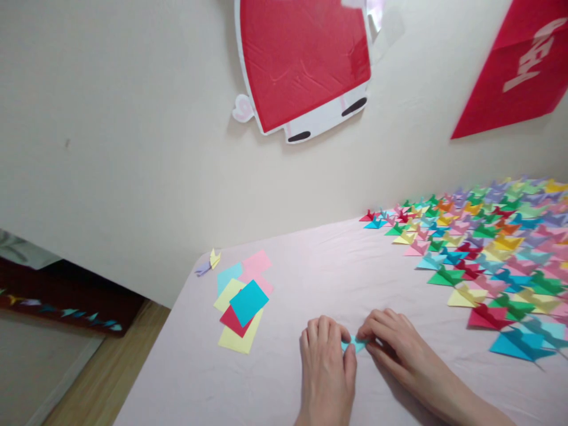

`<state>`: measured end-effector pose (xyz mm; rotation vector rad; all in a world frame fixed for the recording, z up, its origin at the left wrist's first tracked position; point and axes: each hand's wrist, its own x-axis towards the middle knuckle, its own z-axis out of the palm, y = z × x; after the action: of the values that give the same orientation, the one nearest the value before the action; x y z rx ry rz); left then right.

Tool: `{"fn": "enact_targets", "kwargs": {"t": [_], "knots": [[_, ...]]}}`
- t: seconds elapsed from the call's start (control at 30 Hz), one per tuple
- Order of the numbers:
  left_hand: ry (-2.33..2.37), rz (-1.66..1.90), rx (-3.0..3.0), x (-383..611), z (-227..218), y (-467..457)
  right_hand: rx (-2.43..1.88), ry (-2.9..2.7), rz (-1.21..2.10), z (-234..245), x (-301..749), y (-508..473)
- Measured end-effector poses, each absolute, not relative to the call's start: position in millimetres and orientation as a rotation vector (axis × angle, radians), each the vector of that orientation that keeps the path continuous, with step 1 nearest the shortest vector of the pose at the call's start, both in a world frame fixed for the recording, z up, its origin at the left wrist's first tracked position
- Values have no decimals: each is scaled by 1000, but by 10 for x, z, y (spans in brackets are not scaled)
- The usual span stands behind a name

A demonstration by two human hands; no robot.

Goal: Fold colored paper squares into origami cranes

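Note:
My left hand (326, 361) and my right hand (393, 343) rest close together on the pale pink table (186, 367). Between their fingertips sits a small, partly folded light blue paper piece (354, 344). Both hands pinch it with curled fingers, and most of the piece is hidden under them. A loose pile of square paper sheets (243, 302) in blue, yellow, red and pink lies to the left of my hands.
Several folded paper cranes (483, 254) in many colours cover the right side of the table up to the wall. Two tiny folded pieces (210, 263) lie at the far left corner. The table's left edge drops to a wooden floor (102, 367).

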<state>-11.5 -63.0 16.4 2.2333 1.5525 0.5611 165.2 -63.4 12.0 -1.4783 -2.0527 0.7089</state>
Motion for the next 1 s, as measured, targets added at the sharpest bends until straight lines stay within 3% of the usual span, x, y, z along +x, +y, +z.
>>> {"fn": "enact_targets", "kwargs": {"t": [0.47,1.0], "knots": [[1540,590,2136,-93,193,-619,-1445,-2095,716,117,1674,-644],[1530,606,2176,-87,153,-619,-1723,-1930,597,134,1421,-637]]}}
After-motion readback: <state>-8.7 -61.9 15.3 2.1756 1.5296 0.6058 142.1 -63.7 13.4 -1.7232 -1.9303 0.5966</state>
